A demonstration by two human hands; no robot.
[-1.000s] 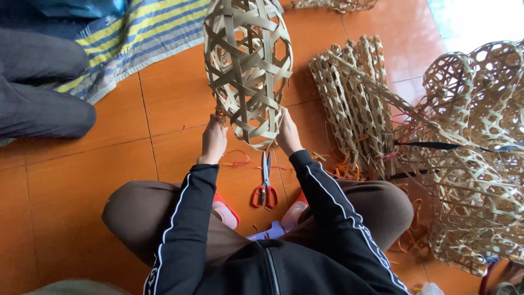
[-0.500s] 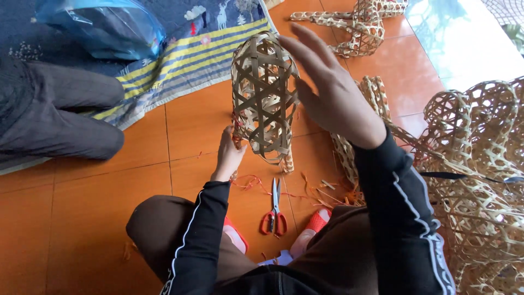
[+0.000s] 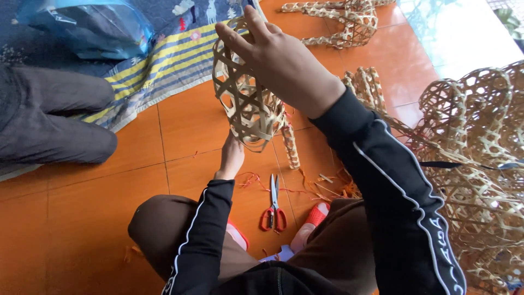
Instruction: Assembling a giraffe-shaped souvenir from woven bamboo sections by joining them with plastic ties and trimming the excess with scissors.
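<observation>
Head view, looking down at a tiled orange floor point(image 3: 109, 186). Right hand point(image 3: 284, 63) covers the upper far side of the woven bamboo basket point(image 3: 245, 104); its fingertips curl over the top rim, and the palm side is hidden, so how firmly it grips cannot be told. Left hand point(image 3: 232, 155) sits under the basket's lower edge, fingers tucked behind the weave and not visible; contact looks likely, grip unclear. The two hands are apart, one above and one below, with the basket held between them, off the floor and tilted, open end toward the wearer. Basket's far wall is blocked by the right hand. Red-handled scissors point(image 3: 274, 205) lie flat on the floor just below the basket, between the knees, untouched. A narrow woven strip point(image 3: 291, 145) stands beside the basket, its top hidden behind it. Stack of finished woven baskets point(image 3: 480, 164) at right, cut off by the frame edge. Another woven piece point(image 3: 344, 19) at top, partly cut off. Striped mat point(image 3: 164, 60) upper left, with a blue plastic bag point(image 3: 87, 27) on it. Another person's grey-trousered legs point(image 3: 49, 123) at left, cropped.
</observation>
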